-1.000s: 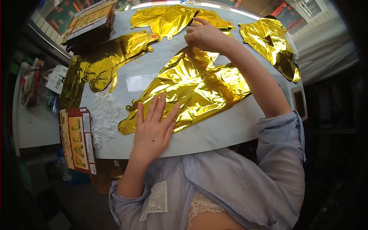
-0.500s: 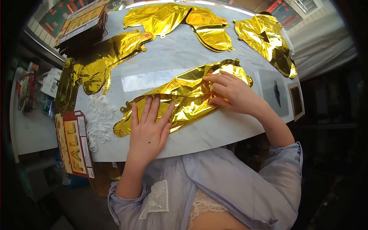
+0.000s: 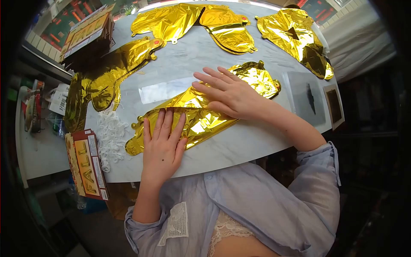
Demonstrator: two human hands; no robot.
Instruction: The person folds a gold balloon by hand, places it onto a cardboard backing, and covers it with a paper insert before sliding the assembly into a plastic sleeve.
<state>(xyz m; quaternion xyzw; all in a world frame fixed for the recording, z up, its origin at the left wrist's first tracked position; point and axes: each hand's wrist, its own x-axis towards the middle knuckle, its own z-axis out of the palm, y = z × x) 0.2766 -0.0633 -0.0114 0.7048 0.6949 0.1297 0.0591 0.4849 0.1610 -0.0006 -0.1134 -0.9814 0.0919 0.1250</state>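
Observation:
A folded gold foil balloon (image 3: pixel 205 124) lies flat and slanted across the table in front of me, with small tabs along its edges. My left hand (image 3: pixel 163 147) rests on its lower left part, fingers spread flat on the foil. Over its middle, my right hand (image 3: pixel 231 94) is stretched out with fingers extended, palm down; whether the whole palm touches the foil is hidden. Beneath the balloon's upper edge, a clear plastic strip (image 3: pixel 165 90) lies on the table.
More gold foil balloons lie at the back (image 3: pixel 171 21), back right (image 3: pixel 295 36) and left (image 3: pixel 115 70). White strings (image 3: pixel 111 132) are heaped near a box marked FALL (image 3: pixel 87 165). Similar boxes (image 3: pixel 87 36) are stacked at back left. A clear sleeve (image 3: pixel 299 98) lies right.
My right hand has moved left along the balloon, its fingers going from curled on the foil to stretched out. My left hand stays pressed on the foil. The view has shifted slightly.

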